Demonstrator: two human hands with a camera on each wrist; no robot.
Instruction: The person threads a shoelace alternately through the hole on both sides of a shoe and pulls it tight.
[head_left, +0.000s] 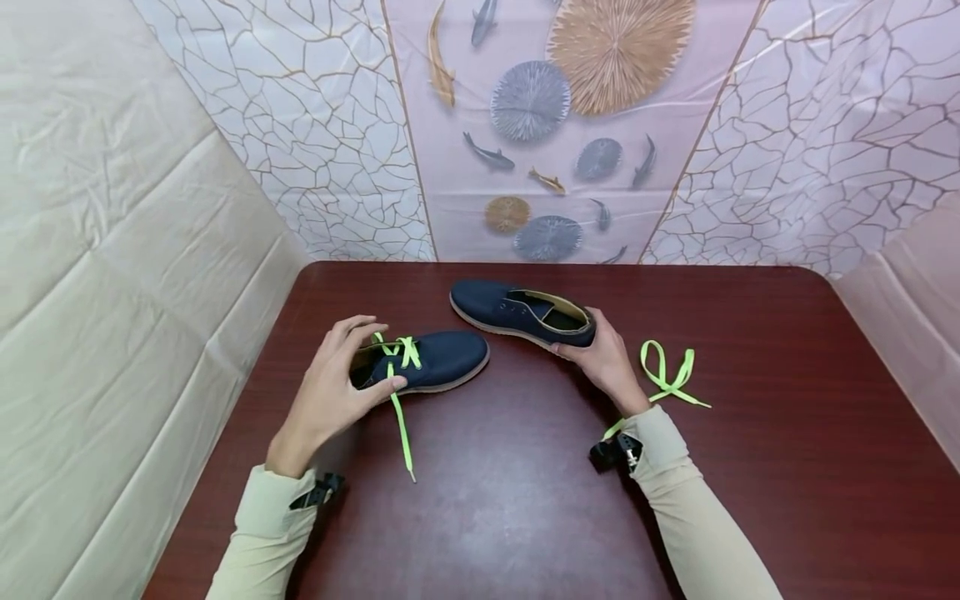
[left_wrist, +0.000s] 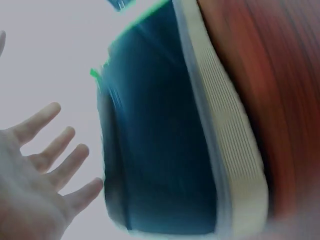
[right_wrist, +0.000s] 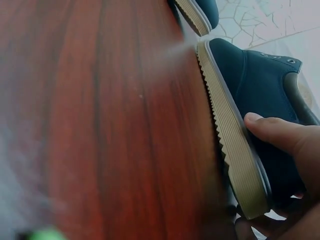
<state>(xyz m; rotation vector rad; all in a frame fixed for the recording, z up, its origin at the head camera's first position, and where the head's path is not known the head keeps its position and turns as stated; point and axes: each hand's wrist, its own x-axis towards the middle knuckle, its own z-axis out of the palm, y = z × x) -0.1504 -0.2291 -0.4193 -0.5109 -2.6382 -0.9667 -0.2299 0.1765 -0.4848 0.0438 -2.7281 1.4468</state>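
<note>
A navy shoe [head_left: 453, 357] with neon-green laces [head_left: 409, 353] lies on the table at left, toe pointing right; one lace end trails toward the front. Around its heel opening my left hand [head_left: 326, 392] is spread, thumb by the near side and fingers over the far side. Those fingers [left_wrist: 55, 150] look straight and apart in the left wrist view. The second navy shoe [head_left: 483, 305], with bare eyelets, sits farther back with its toe to the left. My right hand [head_left: 606, 357] grips its heel, the thumb [right_wrist: 270, 127] along the side above the ridged sole.
A loose neon-green lace [head_left: 667, 385] lies looped on the table right of my right wrist, partly under the forearm. The dark red table [head_left: 480, 517] ends at a patterned cloth backdrop [head_left: 525, 183]. A pale cloth wall [head_left: 112, 292] stands along the left side.
</note>
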